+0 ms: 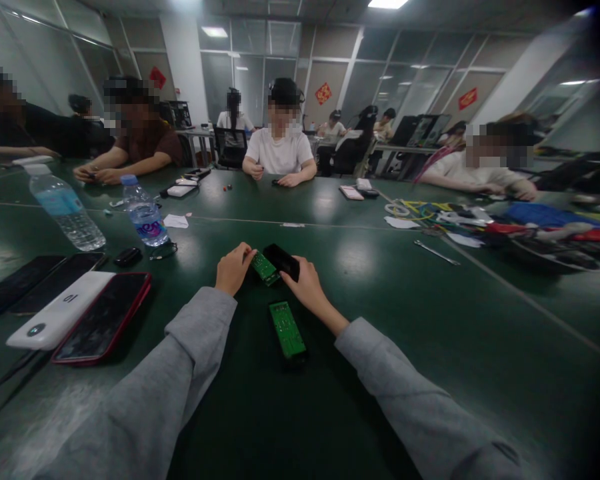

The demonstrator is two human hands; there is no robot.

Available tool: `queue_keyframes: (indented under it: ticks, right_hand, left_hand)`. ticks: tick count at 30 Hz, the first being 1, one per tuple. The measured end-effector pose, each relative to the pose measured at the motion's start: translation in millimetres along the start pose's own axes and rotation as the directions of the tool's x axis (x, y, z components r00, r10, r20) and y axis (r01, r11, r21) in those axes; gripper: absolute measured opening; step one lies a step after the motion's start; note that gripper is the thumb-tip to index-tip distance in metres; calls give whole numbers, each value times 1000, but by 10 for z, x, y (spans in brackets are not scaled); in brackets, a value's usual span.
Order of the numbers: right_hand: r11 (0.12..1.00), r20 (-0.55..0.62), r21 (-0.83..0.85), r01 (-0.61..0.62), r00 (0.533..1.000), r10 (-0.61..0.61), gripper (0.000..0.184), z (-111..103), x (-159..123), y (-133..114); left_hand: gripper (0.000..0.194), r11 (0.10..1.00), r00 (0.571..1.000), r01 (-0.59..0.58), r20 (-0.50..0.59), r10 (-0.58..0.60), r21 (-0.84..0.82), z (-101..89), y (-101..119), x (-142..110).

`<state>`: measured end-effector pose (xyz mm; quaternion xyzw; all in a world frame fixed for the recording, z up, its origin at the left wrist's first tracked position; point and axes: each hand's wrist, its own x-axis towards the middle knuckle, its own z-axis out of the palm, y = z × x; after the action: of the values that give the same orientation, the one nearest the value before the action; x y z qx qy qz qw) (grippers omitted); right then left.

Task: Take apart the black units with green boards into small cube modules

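Between the fingers of my left hand (234, 268) is a small green circuit board (265, 268), held tilted above the table. My right hand (306, 285) grips a black plastic case (282, 261), its long side lying close against the board. Whether the board and the case touch cannot be made out. Nearer to me, a second green circuit board (288, 331) sits in a black housing (296, 360) flat on the table, below both hands. Fingertips of both hands are partly hidden behind what they hold.
On the left lie a red-cased phone (105, 320), a white power bank (63, 310) and dark phones (20, 283). Two water bottles (65, 207) stand behind them. At right are a wrench (436, 253) and a heap of cables (430, 217). Co-workers (280, 150) sit around the green table (380, 300).
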<state>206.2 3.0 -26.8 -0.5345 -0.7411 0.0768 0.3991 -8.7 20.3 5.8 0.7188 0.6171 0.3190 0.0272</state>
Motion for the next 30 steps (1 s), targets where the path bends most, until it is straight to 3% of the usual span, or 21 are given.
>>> queue_keyframes:
  ticks: [10, 21, 26, 30]
  right_hand:
    - [1000, 9, 1, -4, 1000, 4, 45, 4, -4, 10]
    - [1000, 41, -20, -5, 999, 5, 53, -29, -8, -14]
    - [999, 83, -42, 20, 996, -16, 57, -33, -28, -54]
    - [999, 93, -26, 38, 995, -35, 58, -28, -31, -52]
  left_hand:
    - [28, 993, 999, -10, -45, 5, -116, 45, -82, 24]
    - [31, 912, 969, 154, -123, -215, -380, 173, -324, 141]
    - [32, 845, 958, 189, -96, -271, -500, 210, -415, 176]
    - [36, 804, 977, 151, -34, -208, -574, 227, -419, 183]
